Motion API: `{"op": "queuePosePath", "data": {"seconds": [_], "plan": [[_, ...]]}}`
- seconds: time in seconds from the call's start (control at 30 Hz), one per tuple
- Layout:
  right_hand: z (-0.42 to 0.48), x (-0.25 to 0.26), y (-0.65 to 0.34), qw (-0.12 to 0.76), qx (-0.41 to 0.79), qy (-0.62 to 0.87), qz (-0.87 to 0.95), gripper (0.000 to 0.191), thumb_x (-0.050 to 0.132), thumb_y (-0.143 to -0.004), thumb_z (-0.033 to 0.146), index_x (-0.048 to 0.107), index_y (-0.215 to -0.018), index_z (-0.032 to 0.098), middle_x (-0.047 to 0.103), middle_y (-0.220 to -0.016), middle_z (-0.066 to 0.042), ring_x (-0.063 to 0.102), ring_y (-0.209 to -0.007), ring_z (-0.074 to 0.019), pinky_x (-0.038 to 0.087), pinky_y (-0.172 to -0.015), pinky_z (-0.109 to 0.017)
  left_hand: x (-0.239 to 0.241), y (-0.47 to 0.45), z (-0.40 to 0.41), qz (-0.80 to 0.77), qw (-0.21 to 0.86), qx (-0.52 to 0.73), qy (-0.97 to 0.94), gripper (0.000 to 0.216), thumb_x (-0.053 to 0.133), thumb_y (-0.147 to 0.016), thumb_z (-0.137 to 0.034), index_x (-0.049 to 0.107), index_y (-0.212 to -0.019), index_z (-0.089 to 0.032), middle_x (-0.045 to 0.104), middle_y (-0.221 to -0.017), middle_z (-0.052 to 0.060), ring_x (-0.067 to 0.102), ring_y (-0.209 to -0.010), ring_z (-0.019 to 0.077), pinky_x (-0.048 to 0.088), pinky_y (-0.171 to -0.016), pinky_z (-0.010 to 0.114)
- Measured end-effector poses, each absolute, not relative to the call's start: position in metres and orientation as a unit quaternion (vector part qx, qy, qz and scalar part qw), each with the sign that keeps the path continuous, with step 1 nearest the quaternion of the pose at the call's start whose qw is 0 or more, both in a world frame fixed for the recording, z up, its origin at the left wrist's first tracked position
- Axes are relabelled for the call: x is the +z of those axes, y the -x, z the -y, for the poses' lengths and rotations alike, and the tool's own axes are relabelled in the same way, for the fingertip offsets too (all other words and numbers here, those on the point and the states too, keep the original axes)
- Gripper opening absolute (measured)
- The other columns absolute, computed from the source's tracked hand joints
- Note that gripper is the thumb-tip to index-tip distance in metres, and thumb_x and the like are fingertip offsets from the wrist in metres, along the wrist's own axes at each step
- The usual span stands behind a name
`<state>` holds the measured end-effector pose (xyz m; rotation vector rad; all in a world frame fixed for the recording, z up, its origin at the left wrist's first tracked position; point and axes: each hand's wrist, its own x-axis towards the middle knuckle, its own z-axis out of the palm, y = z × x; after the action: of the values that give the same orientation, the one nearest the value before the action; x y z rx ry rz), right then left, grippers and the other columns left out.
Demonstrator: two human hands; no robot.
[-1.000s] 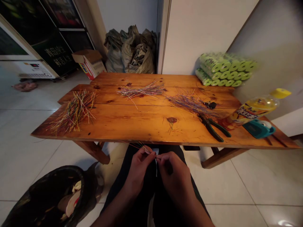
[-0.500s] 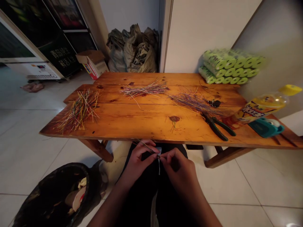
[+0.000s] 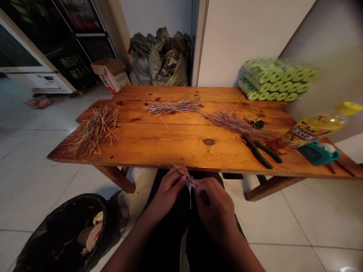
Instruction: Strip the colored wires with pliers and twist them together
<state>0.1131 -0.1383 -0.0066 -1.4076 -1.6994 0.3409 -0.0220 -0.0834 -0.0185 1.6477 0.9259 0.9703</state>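
Over my lap, just off the table's near edge, my left hand (image 3: 172, 185) pinches a few thin wires (image 3: 178, 170) whose ends stick out up and to the left. My right hand (image 3: 212, 196) is closed at the fingertips on the other end of these wires, close beside the left thumb. On the wooden table (image 3: 147, 143) lie a multicoloured wire bundle (image 3: 96, 130) at the left, a paler wire bundle (image 3: 172, 107) at the back middle and a purplish wire bundle (image 3: 229, 121) to the right. A few short wire scraps (image 3: 208, 150) lie nearer me.
Dark-handled pliers (image 3: 259, 151), a drink bottle (image 3: 312, 130) and a teal tape dispenser (image 3: 319, 153) are at the table's right. Green-wrapped paper rolls (image 3: 278, 79) stand behind. A lined bin (image 3: 104, 226) is at lower left, a cardboard box (image 3: 112, 77) and grey sacks (image 3: 161, 60) beyond the table.
My right hand has turned, its fingers now more curled over the wires. The wire ends at my left hand point more steeply upward. Things on the table have not moved.
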Motion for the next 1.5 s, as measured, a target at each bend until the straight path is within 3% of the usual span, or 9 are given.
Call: {"op": "queuePosePath", "data": {"seconds": [0.2, 0.47, 0.57, 0.73, 0.87, 1.13, 1.27, 1.4, 1.5], "plan": [[0.137, -0.006, -0.115, 0.475, 0.264, 0.610, 0.577, 0.020, 0.052, -0.079, 0.015, 0.039, -0.065, 0.023, 0.065, -0.074, -0.001, 0.062, -0.069, -0.0141, 0.047, -0.060, -0.025, -0.013, 0.023, 0.085, -0.383, 0.469, 0.409, -0.683, 0.013, 0.046, -0.086, -0.026, 0.056, -0.081, -0.019, 0.055, -0.086, 0.003, 0.050, -0.088, 0.0169, 0.037, -0.081, 0.028], [0.138, -0.006, -0.115, 0.456, 0.197, 0.603, 0.624, 0.019, 0.049, -0.081, 0.012, 0.042, -0.068, 0.023, 0.064, -0.074, -0.001, 0.062, -0.072, -0.0141, 0.047, -0.062, -0.025, -0.015, 0.021, 0.082, -0.399, 0.406, 0.402, -0.717, 0.012, 0.051, -0.082, -0.024, 0.053, -0.072, -0.019, 0.055, -0.078, 0.002, 0.051, -0.078, 0.0155, 0.038, -0.073, 0.027], [0.137, -0.007, -0.115, 0.449, 0.141, 0.586, 0.659, 0.020, 0.047, -0.080, 0.008, 0.044, -0.069, 0.023, 0.064, -0.075, -0.002, 0.060, -0.072, -0.0149, 0.046, -0.062, -0.026, -0.018, 0.019, 0.082, -0.414, 0.460, 0.399, -0.677, 0.016, 0.053, -0.081, -0.027, 0.050, -0.068, -0.019, 0.053, -0.074, 0.000, 0.049, -0.073, 0.0145, 0.037, -0.070, 0.027], [0.137, -0.010, -0.116, 0.429, 0.088, 0.561, 0.702, 0.020, 0.044, -0.081, 0.005, 0.048, -0.072, 0.023, 0.064, -0.078, -0.003, 0.057, -0.073, -0.0156, 0.046, -0.065, -0.027, -0.020, 0.014, 0.083, -0.412, 0.643, 0.379, -0.523, 0.021, 0.055, -0.078, -0.033, 0.052, -0.066, -0.017, 0.048, -0.067, -0.002, 0.046, -0.068, 0.0126, 0.036, -0.068, 0.025], [0.137, -0.011, -0.116, 0.471, 0.193, 0.592, 0.625, 0.017, 0.049, -0.080, 0.010, 0.045, -0.069, 0.023, 0.064, -0.077, -0.001, 0.061, -0.075, -0.0148, 0.047, -0.067, -0.026, -0.020, 0.015, 0.084, -0.394, 0.703, 0.370, -0.462, 0.020, 0.057, -0.078, -0.034, 0.056, -0.069, -0.016, 0.050, -0.069, -0.002, 0.047, -0.069, 0.0117, 0.036, -0.069, 0.023], [0.132, -0.010, -0.120, 0.527, 0.462, 0.557, 0.445, 0.025, 0.059, -0.077, 0.026, 0.038, -0.064, 0.022, 0.067, -0.078, -0.004, 0.062, -0.073, -0.0152, 0.047, -0.065, -0.028, -0.020, 0.029, 0.082, -0.372, 0.674, 0.391, -0.504, 0.013, 0.062, -0.075, -0.028, 0.063, -0.085, -0.020, 0.062, -0.092, 0.003, 0.055, -0.085, 0.0150, 0.041, -0.079, 0.026], [0.130, -0.014, -0.119, 0.534, 0.547, 0.499, 0.408, 0.028, 0.062, -0.074, 0.030, 0.038, -0.064, 0.022, 0.067, -0.074, -0.002, 0.060, -0.066, -0.0131, 0.045, -0.059, -0.024, -0.024, 0.026, 0.080, -0.366, 0.655, 0.390, -0.534, 0.009, 0.066, -0.072, -0.027, 0.065, -0.076, -0.019, 0.062, -0.079, 0.000, 0.056, -0.077, 0.0138, 0.042, -0.075, 0.026], [0.130, -0.014, -0.119, 0.541, 0.528, 0.515, 0.404, 0.025, 0.064, -0.073, 0.028, 0.042, -0.064, 0.021, 0.065, -0.073, 0.000, 0.057, -0.065, -0.0117, 0.041, -0.058, -0.023, -0.029, 0.019, 0.082, -0.399, 0.630, 0.427, -0.512, 0.008, 0.066, -0.071, -0.024, 0.062, -0.067, -0.017, 0.061, -0.071, -0.002, 0.055, -0.071, 0.0122, 0.041, -0.072, 0.024], [0.129, -0.013, -0.121, 0.543, 0.597, 0.479, 0.346, 0.018, 0.064, -0.074, 0.032, 0.050, -0.076, 0.021, 0.061, -0.067, 0.002, 0.052, -0.058, -0.0099, 0.037, -0.051, -0.021, -0.032, 0.016, 0.085, -0.402, 0.640, 0.432, -0.492, 0.010, 0.063, -0.073, -0.023, 0.061, -0.065, -0.017, 0.061, -0.069, -0.002, 0.055, -0.069, 0.0117, 0.041, -0.070, 0.024]]}}
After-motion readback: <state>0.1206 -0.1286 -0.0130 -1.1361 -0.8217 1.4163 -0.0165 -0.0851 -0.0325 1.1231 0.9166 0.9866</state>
